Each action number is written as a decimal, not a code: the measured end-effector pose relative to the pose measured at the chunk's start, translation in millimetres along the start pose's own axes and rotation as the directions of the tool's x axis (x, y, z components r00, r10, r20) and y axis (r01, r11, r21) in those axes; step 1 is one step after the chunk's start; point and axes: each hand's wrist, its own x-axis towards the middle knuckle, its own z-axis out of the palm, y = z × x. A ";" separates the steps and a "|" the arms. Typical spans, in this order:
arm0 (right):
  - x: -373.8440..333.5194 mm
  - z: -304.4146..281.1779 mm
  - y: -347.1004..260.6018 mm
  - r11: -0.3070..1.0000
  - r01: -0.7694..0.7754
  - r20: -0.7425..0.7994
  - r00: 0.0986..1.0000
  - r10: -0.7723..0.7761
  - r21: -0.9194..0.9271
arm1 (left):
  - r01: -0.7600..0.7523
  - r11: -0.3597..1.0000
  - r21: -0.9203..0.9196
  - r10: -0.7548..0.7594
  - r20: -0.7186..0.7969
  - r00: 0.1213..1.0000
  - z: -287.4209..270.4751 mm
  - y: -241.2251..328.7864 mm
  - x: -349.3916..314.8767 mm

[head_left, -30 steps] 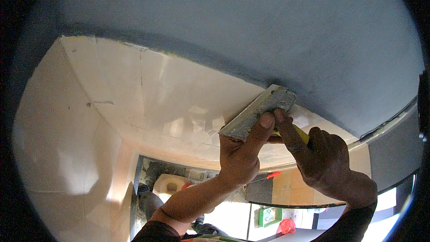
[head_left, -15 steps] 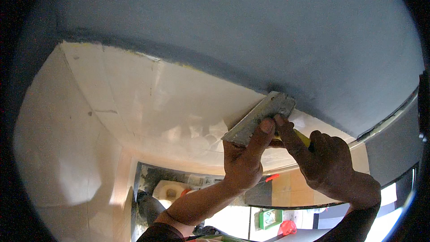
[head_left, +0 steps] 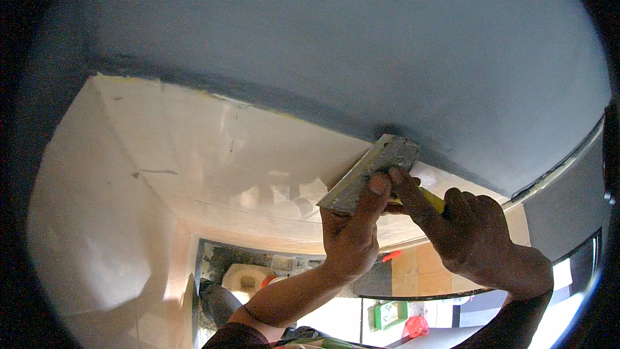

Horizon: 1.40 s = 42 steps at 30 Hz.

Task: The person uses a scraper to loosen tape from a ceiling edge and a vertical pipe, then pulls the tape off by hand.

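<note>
Both of my hands are on a wide, worn putty knife (head_left: pixel 370 173) with a whitish, smeared metal blade and a yellow handle. My right hand (head_left: pixel 475 232) is closed round the handle, its index finger stretched along to the blade. The thumb of my left hand (head_left: pixel 352 239) presses on the blade's face; that hand's other fingers are mostly hidden behind it. The blade's upper end touches the seam where a dark grey ceiling-like surface (head_left: pixel 323 32) meets glossy cream wall tiles (head_left: pixel 200 142).
Another tiled wall (head_left: pixel 97 220) meets this one at a corner on the left. Farther down are a pale squat toilet pan (head_left: pixel 247 280), a green tray (head_left: pixel 391 314) and a red plastic bag (head_left: pixel 415 327). A grey panel (head_left: pixel 562 200) stands at the right.
The putty knife's upper end has shifted slightly left along the seam, with both hands keeping their hold. The view has tilted a little, so the tile corner at left sits lower.
</note>
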 end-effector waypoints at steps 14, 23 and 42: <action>15.3 -15.1 -9.5 1.000 0.007 0.042 0.999 -0.007 0.002 | 0.014 1.000 0.024 -0.016 0.075 0.997 -14.3 16.2 4.7; 17.8 -20.6 -12.4 1.000 0.028 0.006 1.000 -0.028 0.014 | 0.059 0.998 -0.007 -0.058 0.032 0.998 -10.9 26.5 7.6; 32.6 -39.6 -23.8 0.999 0.039 0.010 0.999 -0.039 0.016 | -0.013 0.999 -0.049 0.016 0.049 0.999 -26.1 35.6 12.4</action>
